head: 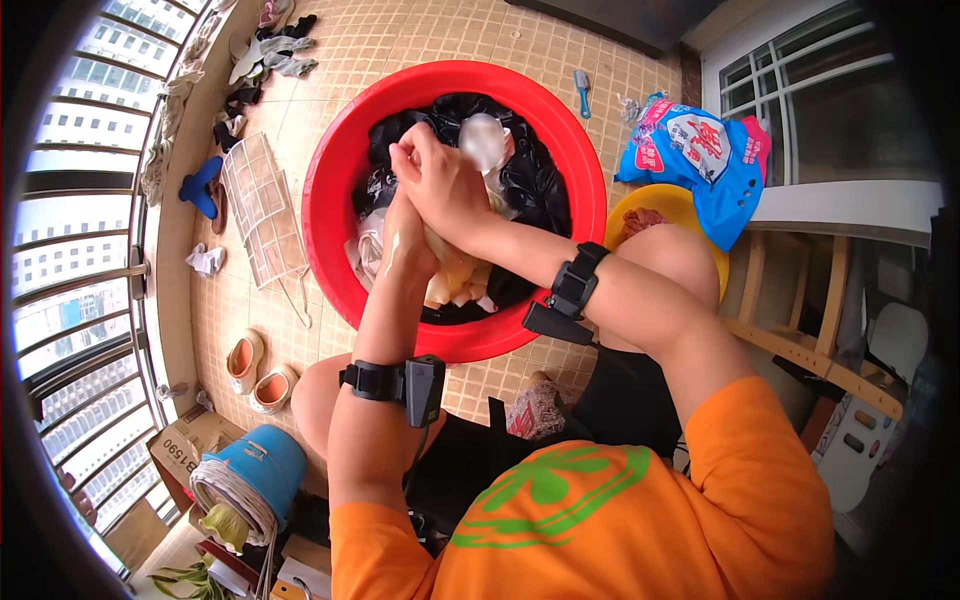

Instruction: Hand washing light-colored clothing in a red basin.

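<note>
A red plastic basin (pixel 330 135) stands before me, filled with wet dark clothes (pixel 536 180) and pale, partly yellowish cloth (pixel 450 281). Over it my two hands meet. My left hand (pixel 410 238) rises from below, wet at the wrist, its fingers largely hidden behind the other hand. My right hand (pixel 442 180) reaches across from the right with bent fingers, against my left hand; whether cloth is between them cannot be seen. Just beyond my right hand lies a whitish, blurred round thing (pixel 482 142) on the dark clothes.
Right of the basin are a yellow basin (pixel 619 206) with reddish cloth (pixel 643 219), a blue detergent bag (pixel 679 142) and a blue-handled brush (pixel 582 94). At left are a mesh panel (pixel 259 206), socks (pixel 289 56), blue slipper (pixel 200 187), shoes (pixel 245 361) and blue bucket (pixel 274 465).
</note>
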`<state>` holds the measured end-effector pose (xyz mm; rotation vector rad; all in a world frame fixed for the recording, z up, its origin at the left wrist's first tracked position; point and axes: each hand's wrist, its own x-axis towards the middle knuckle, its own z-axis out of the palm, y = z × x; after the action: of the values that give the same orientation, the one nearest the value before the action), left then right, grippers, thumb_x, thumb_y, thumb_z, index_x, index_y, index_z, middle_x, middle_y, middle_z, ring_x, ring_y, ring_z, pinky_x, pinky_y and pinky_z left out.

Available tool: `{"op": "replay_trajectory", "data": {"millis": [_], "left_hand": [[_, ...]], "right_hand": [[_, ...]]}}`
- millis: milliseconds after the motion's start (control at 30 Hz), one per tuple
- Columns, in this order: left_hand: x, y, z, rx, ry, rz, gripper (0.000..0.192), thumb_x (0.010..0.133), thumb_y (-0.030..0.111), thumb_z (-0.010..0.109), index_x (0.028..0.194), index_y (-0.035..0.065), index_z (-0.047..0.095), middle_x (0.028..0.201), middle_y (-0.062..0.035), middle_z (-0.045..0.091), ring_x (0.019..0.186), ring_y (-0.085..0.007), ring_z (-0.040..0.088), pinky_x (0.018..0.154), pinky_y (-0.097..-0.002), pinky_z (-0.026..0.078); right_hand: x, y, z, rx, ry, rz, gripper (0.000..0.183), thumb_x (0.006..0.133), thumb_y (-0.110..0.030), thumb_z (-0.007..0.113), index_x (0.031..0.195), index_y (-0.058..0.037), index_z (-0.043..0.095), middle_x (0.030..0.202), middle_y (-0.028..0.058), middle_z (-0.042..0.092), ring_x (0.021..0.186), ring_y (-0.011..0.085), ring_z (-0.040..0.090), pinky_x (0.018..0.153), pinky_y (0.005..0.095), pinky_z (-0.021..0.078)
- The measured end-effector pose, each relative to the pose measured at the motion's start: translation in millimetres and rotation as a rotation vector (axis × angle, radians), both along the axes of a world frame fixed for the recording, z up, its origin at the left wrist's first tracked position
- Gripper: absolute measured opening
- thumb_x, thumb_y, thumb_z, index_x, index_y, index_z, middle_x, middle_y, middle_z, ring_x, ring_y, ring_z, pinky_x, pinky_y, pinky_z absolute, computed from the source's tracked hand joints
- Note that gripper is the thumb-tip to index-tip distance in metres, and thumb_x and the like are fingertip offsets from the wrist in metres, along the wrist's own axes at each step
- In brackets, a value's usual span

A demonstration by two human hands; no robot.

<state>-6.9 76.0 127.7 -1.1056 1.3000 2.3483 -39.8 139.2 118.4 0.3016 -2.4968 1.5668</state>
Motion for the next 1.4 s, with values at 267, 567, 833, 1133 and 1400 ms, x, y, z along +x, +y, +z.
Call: {"op": "replay_trajectory", "data": {"millis": [267, 567, 833, 1133, 1400], "left_hand": [[18, -63, -78, -0.368, 0.506, -0.170, 0.034, 0.096, 0.045, 0.048, 0.102, 0.0128, 0.058, 0.085, -0.0028, 0.058, 0.079, -0.0146, 0.056, 0.069, -0.0320, 0.048], [-5, -68, -14, -0.081, 0.101, -0.141, 0.043, 0.084, 0.034, 0.065, 0.117, 0.0075, 0.054, 0.100, -0.0091, 0.062, 0.085, -0.0222, 0.064, 0.076, -0.0371, 0.054], [12, -63, -113, -0.732, 0.036, -0.440, 0.050, 0.079, 0.011, 0.065, 0.125, 0.0052, 0.047, 0.107, -0.0116, 0.059, 0.089, -0.0195, 0.058, 0.070, -0.0315, 0.050], [19, -51, -59, 0.125, 0.450, 0.080, 0.037, 0.094, 0.031, 0.050, 0.120, 0.0059, 0.053, 0.102, -0.0061, 0.058, 0.090, -0.0160, 0.056, 0.077, -0.0305, 0.047], [8, -12, -22, 0.329, -0.014, -0.093, 0.038, 0.094, 0.048, 0.047, 0.112, 0.0158, 0.057, 0.103, -0.0044, 0.064, 0.096, -0.0195, 0.063, 0.081, -0.0353, 0.051]], "right_hand": [[61, -21, 23, 0.030, 0.210, 0.156, 0.017, 0.093, -0.020, 0.058, 0.093, -0.0063, 0.048, 0.072, 0.0136, 0.063, 0.062, 0.0347, 0.064, 0.054, 0.0408, 0.0491], [-44, 24, -32, 0.119, -0.116, 0.037, 0.029, 0.086, -0.011, 0.059, 0.109, 0.0005, 0.046, 0.088, 0.0181, 0.063, 0.087, 0.0343, 0.063, 0.077, 0.0423, 0.0491], [-15, 26, -91, 0.355, -0.123, 0.434, 0.034, 0.075, 0.005, 0.056, 0.106, -0.0044, 0.045, 0.099, 0.0200, 0.057, 0.096, 0.0409, 0.057, 0.079, 0.0472, 0.0475], [49, -24, 17, -0.215, 0.048, 0.354, 0.021, 0.091, -0.022, 0.061, 0.095, -0.0036, 0.053, 0.088, 0.0155, 0.062, 0.081, 0.0296, 0.064, 0.070, 0.0391, 0.0509], [-4, -9, -4, 0.069, -0.117, -0.124, 0.019, 0.094, -0.023, 0.054, 0.104, -0.0087, 0.046, 0.076, 0.0129, 0.065, 0.068, 0.0332, 0.066, 0.056, 0.0442, 0.0497]]}}
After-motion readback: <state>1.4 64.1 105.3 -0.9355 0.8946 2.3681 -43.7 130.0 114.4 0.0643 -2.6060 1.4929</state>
